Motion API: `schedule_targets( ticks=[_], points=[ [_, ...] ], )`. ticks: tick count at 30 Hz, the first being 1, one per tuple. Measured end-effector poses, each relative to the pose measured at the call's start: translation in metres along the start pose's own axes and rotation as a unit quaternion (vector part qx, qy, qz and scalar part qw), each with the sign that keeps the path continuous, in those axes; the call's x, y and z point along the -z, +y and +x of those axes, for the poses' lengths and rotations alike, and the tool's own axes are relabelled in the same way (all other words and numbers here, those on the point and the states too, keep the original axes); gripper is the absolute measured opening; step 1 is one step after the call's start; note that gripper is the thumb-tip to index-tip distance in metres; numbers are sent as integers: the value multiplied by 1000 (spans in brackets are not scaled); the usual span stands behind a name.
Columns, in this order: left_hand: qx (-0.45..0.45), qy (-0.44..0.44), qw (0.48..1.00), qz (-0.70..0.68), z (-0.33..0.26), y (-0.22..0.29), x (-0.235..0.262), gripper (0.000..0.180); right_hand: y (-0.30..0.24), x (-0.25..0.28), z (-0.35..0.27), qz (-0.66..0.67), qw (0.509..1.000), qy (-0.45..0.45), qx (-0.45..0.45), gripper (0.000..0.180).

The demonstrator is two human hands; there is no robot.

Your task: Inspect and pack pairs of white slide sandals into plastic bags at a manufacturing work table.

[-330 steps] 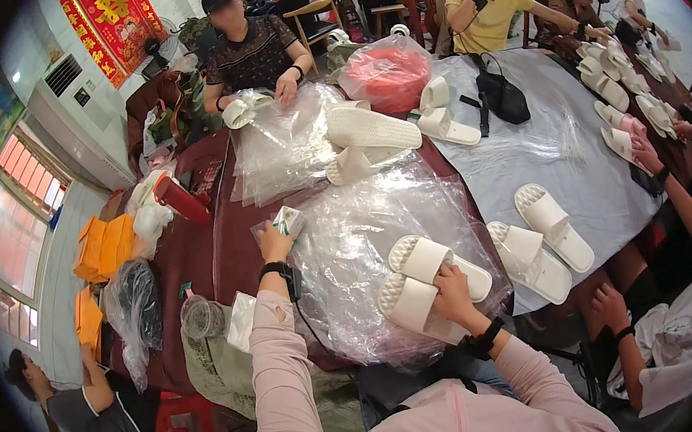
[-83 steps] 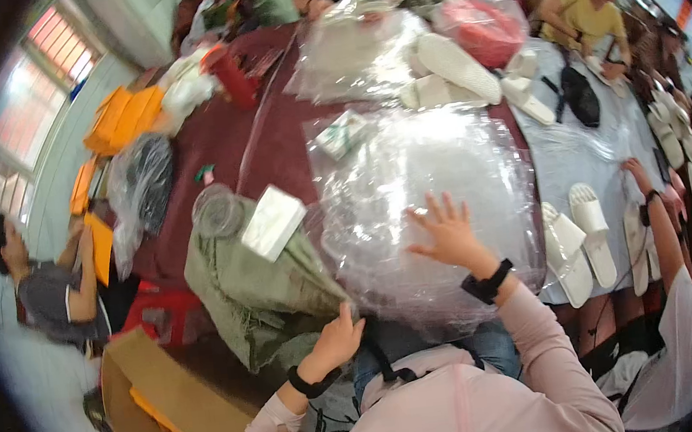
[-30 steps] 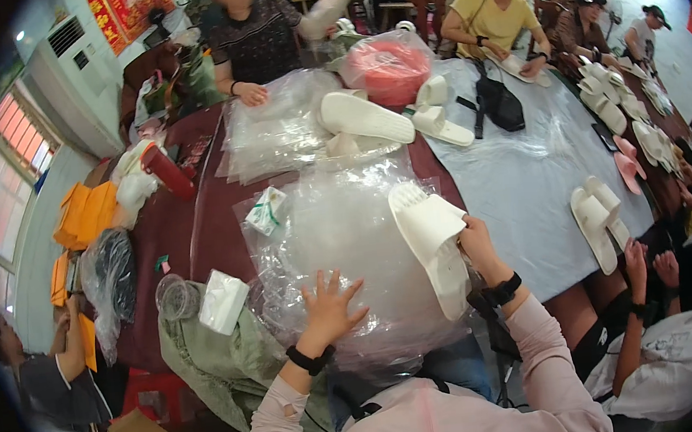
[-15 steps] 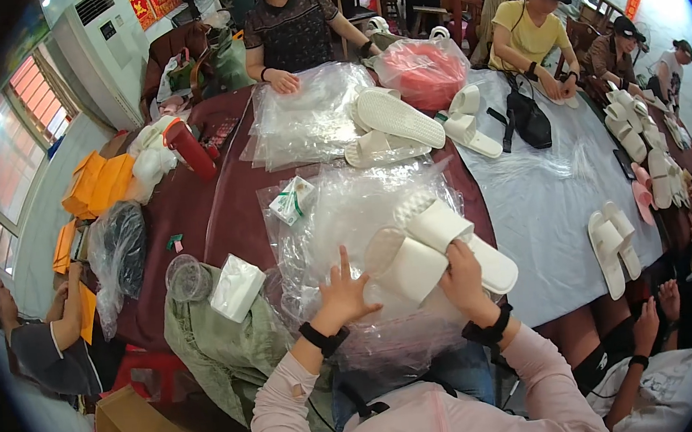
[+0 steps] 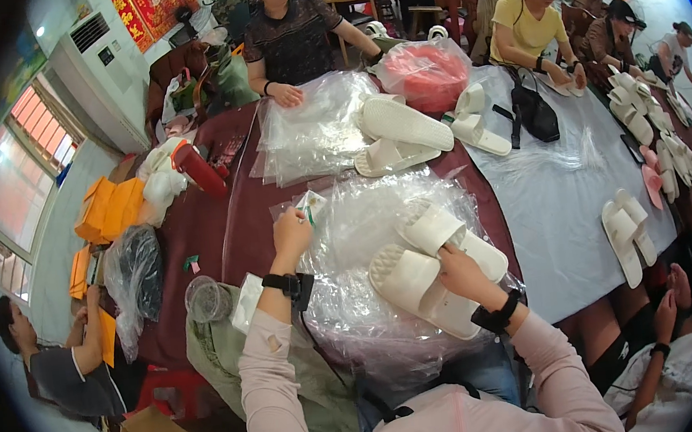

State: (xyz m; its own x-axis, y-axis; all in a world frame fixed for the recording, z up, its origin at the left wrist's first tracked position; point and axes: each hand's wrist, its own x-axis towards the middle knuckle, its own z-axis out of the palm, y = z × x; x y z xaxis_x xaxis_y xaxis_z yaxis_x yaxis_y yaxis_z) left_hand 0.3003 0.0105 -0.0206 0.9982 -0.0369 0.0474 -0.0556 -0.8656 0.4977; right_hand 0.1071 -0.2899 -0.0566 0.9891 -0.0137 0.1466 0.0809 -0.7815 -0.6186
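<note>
In the head view, the right hand (image 5: pixel 464 275) holds the pair of white slippers (image 5: pixel 407 277), its fingers tucked in at the straps, over the stacked clear bags (image 5: pixel 341 292) by the near edge of the counter (image 5: pixel 215 255). The left hand (image 5: pixel 291 237) is at the small white-and-green box (image 5: pixel 311 204) near the stack's far left corner; I can't tell whether its fingers have closed on it. A light grip where the two straps meet should keep the slippers together, and pressing down seems unwise, since thin slick film would likely slide or crease. The box is best taken by its sides, without dragging the top bag. The heels point toward the near right corner of the stack, so watch that edge. Rightward, the grey sheet (image 5: pixel 548 212) gives room as far as the other white pair (image 5: pixel 620 233); leftward, the clear tub (image 5: pixel 206 301) and white pack (image 5: pixel 245 301) crowd the left forearm.
</note>
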Motion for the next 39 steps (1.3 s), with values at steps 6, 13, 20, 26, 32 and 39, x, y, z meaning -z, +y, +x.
schedule_targets(
  ticks=[6, 13, 20, 26, 32, 39],
  points=[
    [-99, -38, 982, 156, 23, -5, -36, 54, -38, 31, 26, -102, 984, -11, 147, 31],
    [-16, -22, 987, 159, 23, 0, -35, 46, -75, -46, 123, -87, 996, -3, 11, 59],
    [-18, 6, 999, 46, 3, -13, 26, 45, -74, -96, 136, -142, 982, -127, -13, 64],
    [-162, -103, 973, -126, -2, 18, 34, 44, -75, -108, 136, -135, 972, -190, 41, 66],
    [-196, -101, 975, 2, 30, 23, -38, 41, -69, -115, 133, -151, 963, -218, 48, 70],
    [-205, -61, 977, -2, 47, 16, -72, 43, -63, -88, 115, -151, 959, -201, 129, 68]
  ],
)
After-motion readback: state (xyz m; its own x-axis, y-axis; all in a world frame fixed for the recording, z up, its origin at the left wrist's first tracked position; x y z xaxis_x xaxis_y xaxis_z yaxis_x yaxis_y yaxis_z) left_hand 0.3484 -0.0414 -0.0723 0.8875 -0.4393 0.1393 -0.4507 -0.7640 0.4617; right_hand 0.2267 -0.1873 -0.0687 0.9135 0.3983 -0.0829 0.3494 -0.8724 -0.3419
